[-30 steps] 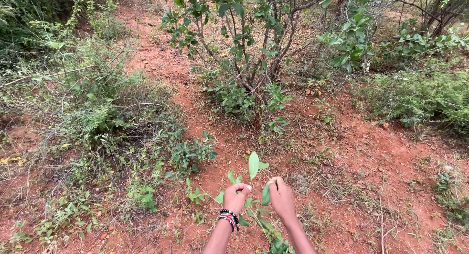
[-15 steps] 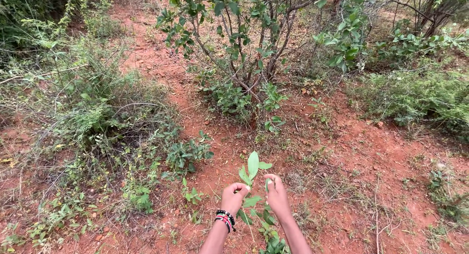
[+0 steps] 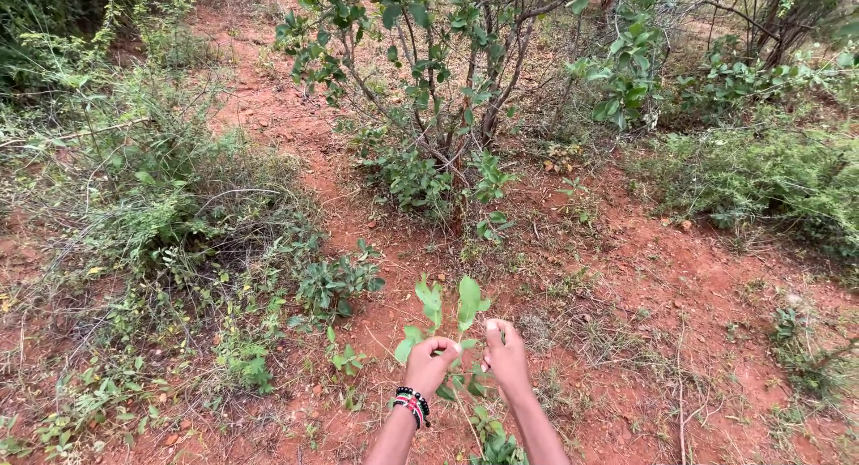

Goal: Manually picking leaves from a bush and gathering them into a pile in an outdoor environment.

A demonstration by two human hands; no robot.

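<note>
Red bare ground (image 3: 680, 277) across most of the view, with tangled grass and weeds (image 3: 170, 205) on the left, partly blurring into one mass. Farther up, a leafy shrub (image 3: 447, 80) with its crown cut off by the top edge. Low in the middle, a small green seedling (image 3: 465, 302) rising between both hands, its lower stem hidden behind the fingers. Left hand (image 3: 429, 365) curled with fingertips pinched together on the seedling's stem just under a leaf; a beaded bracelet (image 3: 414, 403) at the wrist. Right hand (image 3: 507, 358) just beside, fingers bent toward the same stem, thumb hidden, so cannot tell if gripping or only touching. Both forearms cut off by the bottom edge.
</note>
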